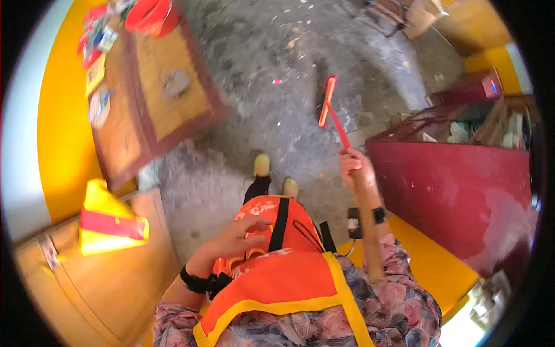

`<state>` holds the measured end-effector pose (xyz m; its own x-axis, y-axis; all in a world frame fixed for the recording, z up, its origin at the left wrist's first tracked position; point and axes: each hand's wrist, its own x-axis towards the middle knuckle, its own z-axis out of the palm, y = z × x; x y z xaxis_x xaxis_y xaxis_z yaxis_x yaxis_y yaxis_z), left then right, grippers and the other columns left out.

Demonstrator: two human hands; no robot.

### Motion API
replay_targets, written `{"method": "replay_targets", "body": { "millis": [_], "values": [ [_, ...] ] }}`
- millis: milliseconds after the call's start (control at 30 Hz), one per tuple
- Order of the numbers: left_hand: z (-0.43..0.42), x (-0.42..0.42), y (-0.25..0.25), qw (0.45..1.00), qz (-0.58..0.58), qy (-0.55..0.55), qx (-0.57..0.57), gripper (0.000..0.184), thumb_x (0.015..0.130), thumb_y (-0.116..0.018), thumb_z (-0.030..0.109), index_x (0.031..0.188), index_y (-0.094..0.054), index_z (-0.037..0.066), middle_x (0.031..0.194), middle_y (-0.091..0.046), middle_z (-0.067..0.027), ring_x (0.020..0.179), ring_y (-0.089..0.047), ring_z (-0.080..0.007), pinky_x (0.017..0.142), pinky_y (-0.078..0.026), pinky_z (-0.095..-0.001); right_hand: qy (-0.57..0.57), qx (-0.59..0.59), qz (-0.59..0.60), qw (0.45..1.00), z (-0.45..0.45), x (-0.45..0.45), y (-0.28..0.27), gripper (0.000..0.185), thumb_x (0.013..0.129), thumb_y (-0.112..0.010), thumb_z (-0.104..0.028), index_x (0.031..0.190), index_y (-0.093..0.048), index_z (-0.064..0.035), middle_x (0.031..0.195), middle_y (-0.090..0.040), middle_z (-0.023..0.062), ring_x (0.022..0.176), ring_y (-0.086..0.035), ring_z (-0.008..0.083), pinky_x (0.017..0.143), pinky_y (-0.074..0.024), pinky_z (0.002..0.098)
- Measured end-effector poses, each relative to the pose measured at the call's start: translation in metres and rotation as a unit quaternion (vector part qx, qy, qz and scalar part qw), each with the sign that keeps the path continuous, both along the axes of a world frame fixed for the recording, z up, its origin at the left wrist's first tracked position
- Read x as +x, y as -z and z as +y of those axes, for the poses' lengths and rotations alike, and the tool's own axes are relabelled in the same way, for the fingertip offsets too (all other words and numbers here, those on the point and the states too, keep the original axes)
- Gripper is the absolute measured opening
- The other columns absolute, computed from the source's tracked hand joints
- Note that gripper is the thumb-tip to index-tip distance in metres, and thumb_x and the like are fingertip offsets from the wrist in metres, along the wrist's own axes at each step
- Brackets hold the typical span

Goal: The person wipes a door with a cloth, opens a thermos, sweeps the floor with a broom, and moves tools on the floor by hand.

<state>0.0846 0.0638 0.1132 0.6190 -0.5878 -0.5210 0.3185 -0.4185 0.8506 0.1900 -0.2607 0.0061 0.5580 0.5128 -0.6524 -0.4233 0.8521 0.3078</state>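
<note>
A broom with a red head (328,101) and a long handle runs from the concrete floor back along my right forearm. My right hand (356,169) is wrapped round its handle, near where the red part meets the wooden part. The broom head is above the floor or touching it; I cannot tell which. My left hand (245,232) is in front of the orange apron (277,277), fingers apart and holding nothing. Black straps circle both wrists.
A wooden table (173,92) with a red bucket (151,18) stands at the upper left. A dark red cabinet (451,191) with items in its open top is on the right. Small scraps lie on the floor (248,75). A wooden desk (121,283) is at the lower left.
</note>
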Motion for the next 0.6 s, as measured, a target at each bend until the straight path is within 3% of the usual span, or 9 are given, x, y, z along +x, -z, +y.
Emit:
{"method": "replay_targets", "body": {
  "millis": [33,200,300,333,400,433,533,600],
  "values": [
    [0.004,-0.02,0.01,0.993,0.103,-0.064,0.0,0.034,0.081,-0.055,0.012,0.112,-0.047,0.003,0.1,-0.055,-0.0115,0.096,-0.052,-0.02,0.085,-0.041,-0.0304,-0.028,-0.006,0.033,0.999,-0.009,0.003,-0.008,0.011,0.084,-0.044,-0.006,0.087,-0.044,0.0037,0.054,-0.037,-0.0011,0.041,-0.038,0.005,0.035,-0.0342,0.0156],
    [-0.002,-0.068,0.022,0.984,0.093,-0.152,0.017,0.029,0.082,-0.052,0.013,0.109,-0.048,0.003,0.096,-0.057,-0.0088,0.088,-0.054,-0.0168,0.079,-0.043,-0.029,-0.22,-0.074,0.078,0.97,-0.012,0.0,-0.052,0.013,0.084,-0.044,-0.009,0.09,-0.044,0.0035,0.053,-0.037,-0.0005,0.039,-0.037,0.005,0.033,-0.0326,0.016],
    [-0.004,-0.079,0.027,0.974,0.102,-0.202,0.014,0.028,0.082,-0.052,0.014,0.108,-0.049,0.003,0.096,-0.057,-0.0088,0.087,-0.054,-0.0169,0.078,-0.043,-0.0285,-0.458,-0.291,0.014,0.839,0.007,-0.013,-0.06,0.011,0.082,-0.049,-0.011,0.079,-0.044,-0.0008,0.052,-0.041,0.0009,0.038,-0.04,0.0079,0.033,-0.0319,0.0187],
    [-0.004,-0.083,0.029,0.969,0.107,-0.221,0.017,0.028,0.082,-0.052,0.014,0.107,-0.05,0.002,0.096,-0.057,-0.0087,0.087,-0.054,-0.0169,0.077,-0.043,-0.0282,-0.467,-0.292,0.014,0.835,0.016,-0.014,-0.061,0.011,0.082,-0.049,-0.011,0.079,-0.044,-0.0008,0.052,-0.041,0.0009,0.038,-0.04,0.0079,0.033,-0.0319,0.0187],
    [-0.002,-0.093,0.037,0.963,0.111,-0.246,0.023,0.027,0.082,-0.052,0.015,0.106,-0.05,0.002,0.095,-0.057,-0.0086,0.086,-0.055,-0.0168,0.076,-0.043,-0.0282,-0.573,-0.336,-0.11,0.739,0.04,-0.021,-0.07,0.012,0.081,-0.05,-0.011,0.075,-0.043,-0.0033,0.052,-0.044,0.003,0.038,-0.042,0.0106,0.034,-0.0343,0.0227],
    [0.0,-0.098,0.039,0.958,0.111,-0.262,0.032,0.027,0.082,-0.052,0.016,0.106,-0.05,0.002,0.094,-0.058,-0.0085,0.085,-0.055,-0.0168,0.075,-0.044,-0.0282,-0.579,-0.335,-0.113,0.735,0.054,-0.025,-0.075,0.012,0.081,-0.05,-0.011,0.075,-0.043,-0.0033,0.052,-0.044,0.003,0.038,-0.042,0.0106,0.034,-0.0343,0.0227],
    [0.007,-0.11,0.023,0.941,0.089,-0.323,0.048,0.027,0.082,-0.052,0.015,0.105,-0.05,0.002,0.092,-0.058,-0.0078,0.082,-0.055,-0.0161,0.074,-0.044,-0.0286,-0.724,-0.313,-0.164,0.593,0.105,-0.033,-0.091,0.01,0.08,-0.05,-0.012,0.077,-0.042,-0.0061,0.052,-0.045,0.0038,0.039,-0.044,0.0127,0.036,-0.0381,0.0239],
    [0.017,-0.125,0.018,0.93,0.086,-0.352,0.063,0.025,0.082,-0.052,0.015,0.104,-0.051,0.001,0.089,-0.058,-0.0074,0.08,-0.055,-0.015,0.072,-0.044,-0.0279,-0.74,-0.285,-0.178,0.582,0.136,-0.045,-0.101,0.01,0.081,-0.05,-0.011,0.078,-0.042,-0.0059,0.054,-0.045,0.0025,0.04,-0.044,0.0114,0.036,-0.0382,0.0226]
  ]
}}
